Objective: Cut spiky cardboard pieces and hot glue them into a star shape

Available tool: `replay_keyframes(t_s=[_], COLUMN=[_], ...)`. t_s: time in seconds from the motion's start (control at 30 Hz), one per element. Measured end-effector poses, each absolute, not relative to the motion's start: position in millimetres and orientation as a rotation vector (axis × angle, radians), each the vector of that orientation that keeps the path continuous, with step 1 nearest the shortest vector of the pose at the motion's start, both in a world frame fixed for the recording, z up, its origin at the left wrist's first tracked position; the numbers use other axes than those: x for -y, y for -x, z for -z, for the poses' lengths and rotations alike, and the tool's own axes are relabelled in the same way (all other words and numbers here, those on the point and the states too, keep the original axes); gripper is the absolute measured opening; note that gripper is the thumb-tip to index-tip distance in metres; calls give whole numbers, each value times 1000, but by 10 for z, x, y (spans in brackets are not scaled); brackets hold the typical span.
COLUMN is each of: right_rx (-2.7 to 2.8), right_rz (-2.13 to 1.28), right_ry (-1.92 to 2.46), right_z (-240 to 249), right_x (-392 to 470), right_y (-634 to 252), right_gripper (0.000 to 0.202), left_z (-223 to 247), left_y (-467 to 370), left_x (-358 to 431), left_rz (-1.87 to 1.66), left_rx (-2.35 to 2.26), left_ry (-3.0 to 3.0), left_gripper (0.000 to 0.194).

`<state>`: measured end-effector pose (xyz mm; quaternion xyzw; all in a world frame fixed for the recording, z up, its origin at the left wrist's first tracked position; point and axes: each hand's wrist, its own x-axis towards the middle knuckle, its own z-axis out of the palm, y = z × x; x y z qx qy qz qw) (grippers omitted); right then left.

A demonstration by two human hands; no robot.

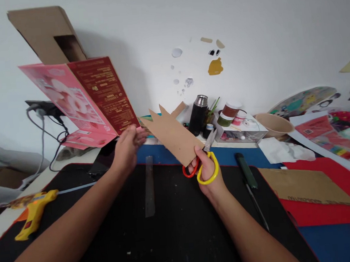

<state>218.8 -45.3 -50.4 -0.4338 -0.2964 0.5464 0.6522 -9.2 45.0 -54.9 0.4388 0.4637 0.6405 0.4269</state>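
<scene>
My right hand (pixel 210 172) holds scissors (pixel 209 173) with yellow and red handles, and its thumb also pinches a piece of brown cardboard (pixel 175 135). The cardboard has pointed, jagged tips along its far left end and is raised above the desk. The scissors' blades point up and away, just right of the cardboard. My left hand (pixel 129 148) is open with fingers stretched out, near the lower corner of a pink and red printed box (pixel 102 96). A gap separates it from the cardboard piece; I cannot tell whether it touches the box.
A yellow glue gun (pixel 36 214) lies at the left. A clear ruler (pixel 149 185) rests on the black mat (pixel 183 235). To the right are a green cutter (pixel 246 170), a pen (pixel 256 207) and flat cardboard (pixel 309 185). A black thermos (pixel 197 117) and paint jars (pixel 229 112) stand behind.
</scene>
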Motion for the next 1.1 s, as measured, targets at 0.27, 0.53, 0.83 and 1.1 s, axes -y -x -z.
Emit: replay_keyframes(t_s=[0.27, 0.53, 0.83, 1.1], right_rx=[871, 1054, 1419, 1558], right_rz=[-1167, -1269, -1531, -1576], right_ry=[999, 965, 891, 779], right_z=[498, 460, 689, 793], right_x=[538, 597, 667, 654], right_y=[-2156, -2127, -2077, -2112], right_gripper=[47, 50, 86, 91], left_z=[393, 343, 255, 179], left_y=[-238, -104, 234, 250], left_x=[-62, -199, -477, -434], left_rz=[-1043, -1387, -1734, -1749], left_rx=[-820, -960, -964, -937], left_ry=[-1093, -1074, -1082, -1066], left_gripper=[53, 43, 47, 51])
